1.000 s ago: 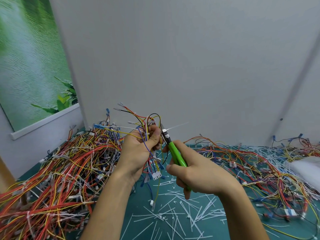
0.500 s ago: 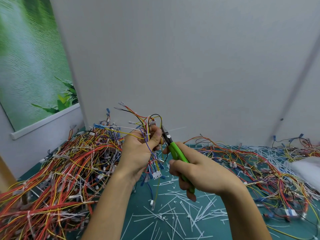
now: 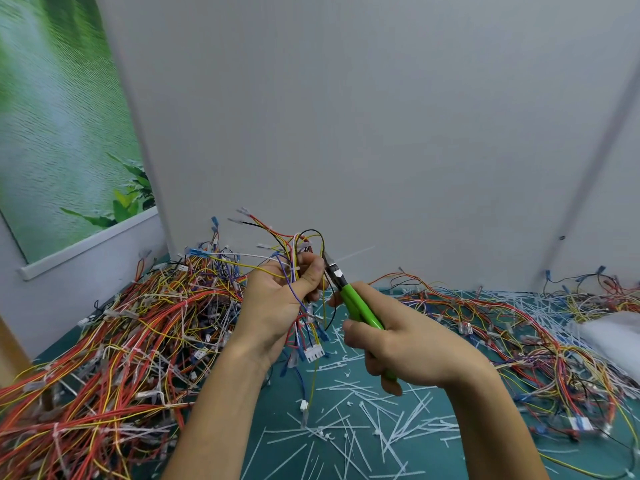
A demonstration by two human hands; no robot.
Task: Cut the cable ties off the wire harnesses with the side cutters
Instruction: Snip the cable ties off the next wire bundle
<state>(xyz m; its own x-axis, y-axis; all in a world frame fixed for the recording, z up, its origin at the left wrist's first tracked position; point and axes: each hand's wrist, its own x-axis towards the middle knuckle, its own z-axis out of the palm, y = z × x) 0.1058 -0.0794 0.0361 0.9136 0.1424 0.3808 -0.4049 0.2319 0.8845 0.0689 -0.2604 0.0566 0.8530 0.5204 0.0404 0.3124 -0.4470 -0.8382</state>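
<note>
My left hand (image 3: 277, 299) grips a small wire harness (image 3: 298, 247) of red, yellow, blue and white wires, held upright above the table, its white connector (image 3: 313, 353) dangling below the palm. My right hand (image 3: 398, 341) is wrapped round the green handles of the side cutters (image 3: 356, 306). Their dark jaws (image 3: 330, 268) point up-left and sit right beside my left thumb at the bundle. A thin white cable tie tail (image 3: 356, 252) sticks out to the right from the jaws' tip.
A big tangled pile of tied harnesses (image 3: 114, 341) covers the left of the green table. More loose harnesses (image 3: 502, 327) spread on the right. Several cut white ties (image 3: 346, 427) litter the mat in front. A white bag (image 3: 616, 341) lies at the right edge; a grey wall stands close behind.
The cutters have tilted a little and my right hand has squeezed lower on the handles. The jaws stay at the bundle by my left thumb. The harness has barely moved.
</note>
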